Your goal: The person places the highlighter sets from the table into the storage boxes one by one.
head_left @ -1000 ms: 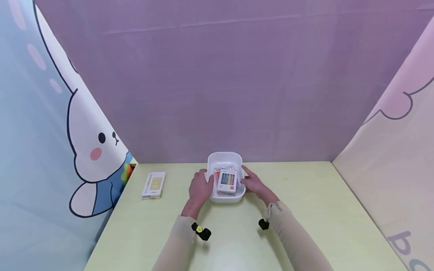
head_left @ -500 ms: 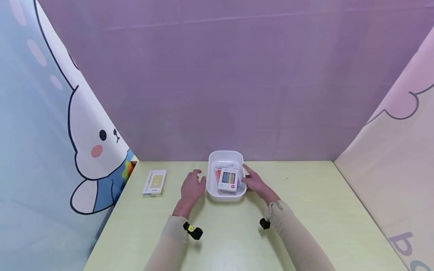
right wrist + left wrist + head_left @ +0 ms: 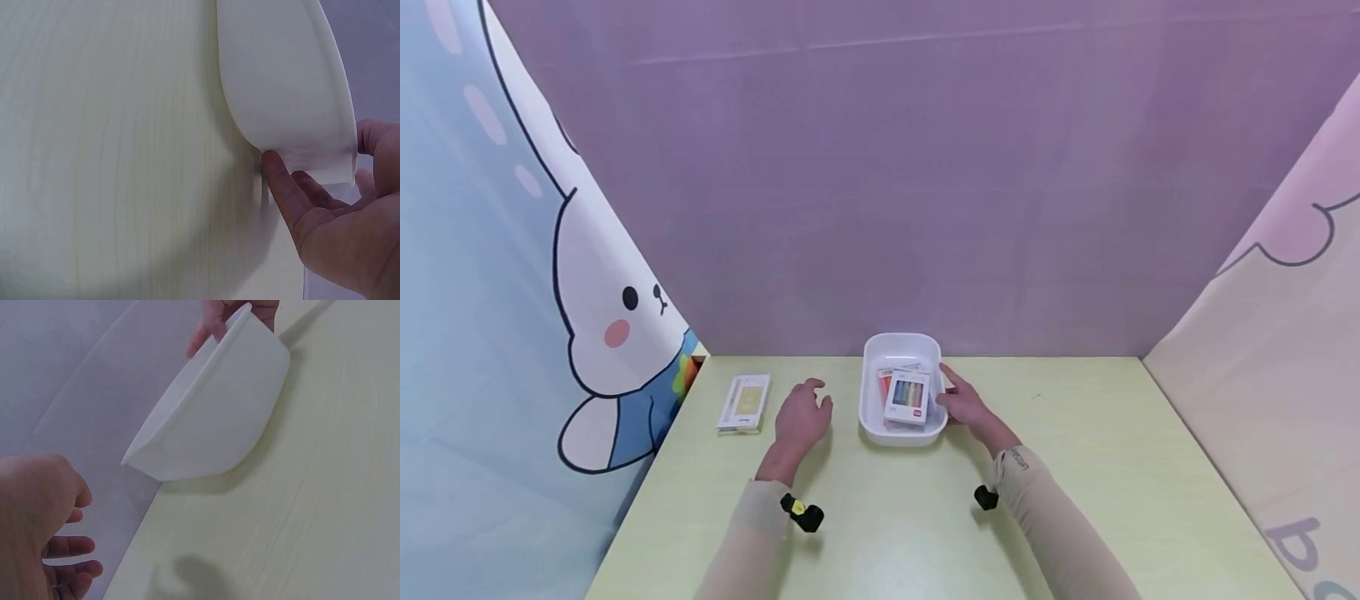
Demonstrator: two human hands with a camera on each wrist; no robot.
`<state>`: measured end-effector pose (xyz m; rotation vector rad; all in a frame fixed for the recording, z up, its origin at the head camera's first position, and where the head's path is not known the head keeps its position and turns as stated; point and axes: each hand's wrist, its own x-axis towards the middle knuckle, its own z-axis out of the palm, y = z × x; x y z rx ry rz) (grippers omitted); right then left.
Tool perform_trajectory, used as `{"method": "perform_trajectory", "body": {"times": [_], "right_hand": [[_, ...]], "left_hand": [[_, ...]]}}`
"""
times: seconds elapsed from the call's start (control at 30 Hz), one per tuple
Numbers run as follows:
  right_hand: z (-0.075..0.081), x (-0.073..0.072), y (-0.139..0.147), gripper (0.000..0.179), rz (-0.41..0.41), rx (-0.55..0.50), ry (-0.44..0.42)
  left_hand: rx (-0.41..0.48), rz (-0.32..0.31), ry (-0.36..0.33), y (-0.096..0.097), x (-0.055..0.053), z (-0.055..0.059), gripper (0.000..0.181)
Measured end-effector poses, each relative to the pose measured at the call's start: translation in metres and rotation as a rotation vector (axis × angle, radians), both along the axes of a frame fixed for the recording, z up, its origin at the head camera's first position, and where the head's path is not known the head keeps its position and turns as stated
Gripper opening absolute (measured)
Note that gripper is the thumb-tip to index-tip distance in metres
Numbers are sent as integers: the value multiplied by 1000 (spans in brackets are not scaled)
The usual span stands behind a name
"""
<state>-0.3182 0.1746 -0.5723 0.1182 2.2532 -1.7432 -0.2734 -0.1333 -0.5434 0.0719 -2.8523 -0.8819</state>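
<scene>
A white plastic basin [image 3: 874,417] stands near the back of the table. In it lies a white box [image 3: 907,398] with a picture of coloured sticks, on top of another pack [image 3: 884,380] with red-orange on it, mostly covered. My right hand [image 3: 967,408] holds the basin's right side, thumb over the rim and fingers against the outer wall and underside, as the right wrist view shows. My left hand [image 3: 803,419] is off the basin, fingers loosely bent and holding nothing. To its left lies a flat white box [image 3: 745,404] with a yellow panel.
The pale wooden table [image 3: 910,533] meets a purple cloth backdrop [image 3: 880,183] at its far edge. A printed rabbit curtain [image 3: 617,350] hangs at the left, a pale printed curtain [image 3: 1285,350] at the right. Small black devices sit at both wrists.
My left hand has let go of the basin's left rim and moved left towards the flat white box. The right hand keeps its hold and the basin stays about where it was.
</scene>
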Motion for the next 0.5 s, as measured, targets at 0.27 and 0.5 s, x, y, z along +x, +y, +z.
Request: {"method": "perform_trajectory", "body": {"times": [0.27, 0.5], "right_hand": [[5, 3, -1, 75, -14, 2, 5], [4, 3, -2, 74, -15, 13, -9]], "left_hand": [[-7, -11, 11, -24, 3, -2, 37], [-11, -10, -20, -40, 2, -8, 38]]}}
